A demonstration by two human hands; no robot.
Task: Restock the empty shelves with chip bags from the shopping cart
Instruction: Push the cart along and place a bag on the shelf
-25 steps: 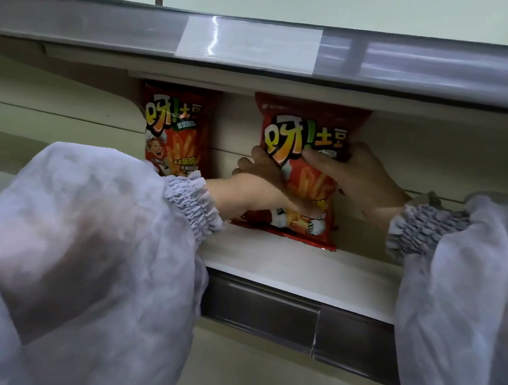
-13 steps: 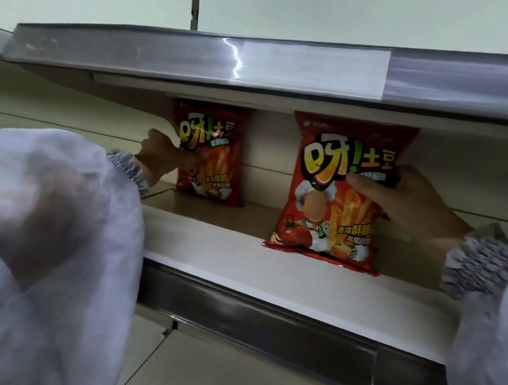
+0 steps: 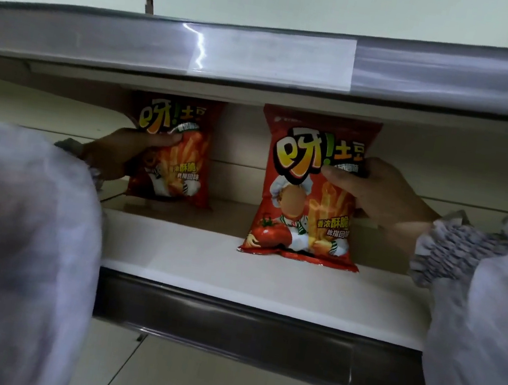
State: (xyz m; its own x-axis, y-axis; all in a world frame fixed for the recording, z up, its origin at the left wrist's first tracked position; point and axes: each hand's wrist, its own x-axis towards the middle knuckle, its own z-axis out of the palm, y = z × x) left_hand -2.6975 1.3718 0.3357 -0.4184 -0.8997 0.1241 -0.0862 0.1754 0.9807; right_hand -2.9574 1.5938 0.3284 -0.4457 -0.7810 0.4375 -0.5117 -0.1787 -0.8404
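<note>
Two red chip bags upright on the shelf [image 3: 233, 272]. Left hand [image 3: 119, 151] grips the far left bag [image 3: 181, 161], thumb across its front. Right hand [image 3: 378, 195] pinches the near right bag [image 3: 304, 200] between thumb and fingers.

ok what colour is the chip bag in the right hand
The chip bag is red with yellow lettering; head view.

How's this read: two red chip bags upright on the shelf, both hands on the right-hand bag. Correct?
No. Head view: only the right hand holds the right-hand bag; the left hand holds the left-hand bag. Both red chip bags do stand upright on the shelf.
</note>
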